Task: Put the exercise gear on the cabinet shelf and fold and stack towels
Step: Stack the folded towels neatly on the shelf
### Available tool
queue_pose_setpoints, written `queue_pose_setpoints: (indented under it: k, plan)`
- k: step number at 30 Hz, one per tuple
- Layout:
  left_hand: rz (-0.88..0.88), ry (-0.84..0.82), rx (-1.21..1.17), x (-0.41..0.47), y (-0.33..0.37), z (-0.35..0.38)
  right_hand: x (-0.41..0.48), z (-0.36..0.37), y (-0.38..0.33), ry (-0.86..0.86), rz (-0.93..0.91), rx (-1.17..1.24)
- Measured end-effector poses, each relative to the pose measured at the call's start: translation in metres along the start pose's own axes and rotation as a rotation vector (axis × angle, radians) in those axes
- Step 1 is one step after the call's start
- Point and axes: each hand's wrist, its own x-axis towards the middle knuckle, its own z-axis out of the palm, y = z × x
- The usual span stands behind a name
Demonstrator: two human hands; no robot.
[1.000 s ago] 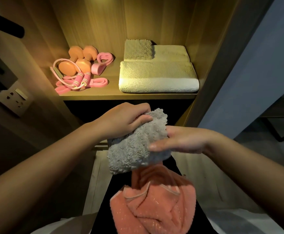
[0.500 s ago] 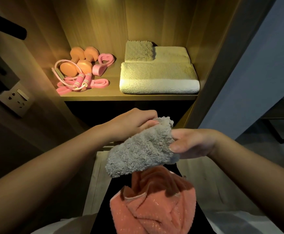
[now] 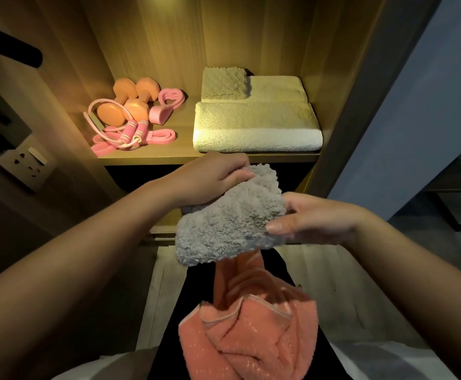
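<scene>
Left hand (image 3: pixel 213 179) curls over the upper edge of the fluffy grey towel (image 3: pixel 229 226); right hand (image 3: pixel 314 218) pinches its right edge, thumb on top. The towel is held in the air just below the front edge of the shelf (image 3: pixel 169 157). A coral towel (image 3: pixel 251 335) hangs bunched beneath it. On the shelf, folded cream towels (image 3: pixel 256 127) fill the right side. Dumbbells (image 3: pixel 130 105), jump rope (image 3: pixel 130 133) and pink band (image 3: pixel 160 137) lie left, with bare wood between.

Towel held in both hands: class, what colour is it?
The towel is plain grey, with no pattern; the head view shows it best.
</scene>
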Motion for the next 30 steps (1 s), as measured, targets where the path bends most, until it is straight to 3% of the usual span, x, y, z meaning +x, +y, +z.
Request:
queue_pose_setpoints:
  k: [3,6,11,18,23,26,30]
  plan:
    - [-0.003,-0.006,0.027,0.005,0.005,-0.002,0.007,0.004,-0.007,-0.031,0.093,0.376]
    - [0.001,0.042,0.028,0.006,0.006,-0.009,0.017,0.006,-0.005,0.006,0.055,0.592]
    - [0.015,0.032,0.044,0.005,0.009,-0.015,0.022,0.017,-0.001,-0.092,-0.054,0.714]
    - [0.093,-0.035,0.197,0.000,0.019,-0.022,0.013,0.005,-0.001,-0.216,0.086,0.572]
    - [0.131,0.040,0.262,-0.002,0.024,-0.017,0.008,-0.005,-0.006,-0.074,0.219,0.258]
    - [0.086,0.087,0.239,-0.002,0.021,-0.023,0.004,-0.012,-0.006,0.041,0.154,0.198]
    - [0.014,0.128,0.259,-0.001,0.014,-0.032,0.003,-0.019,0.002,0.251,-0.099,0.043]
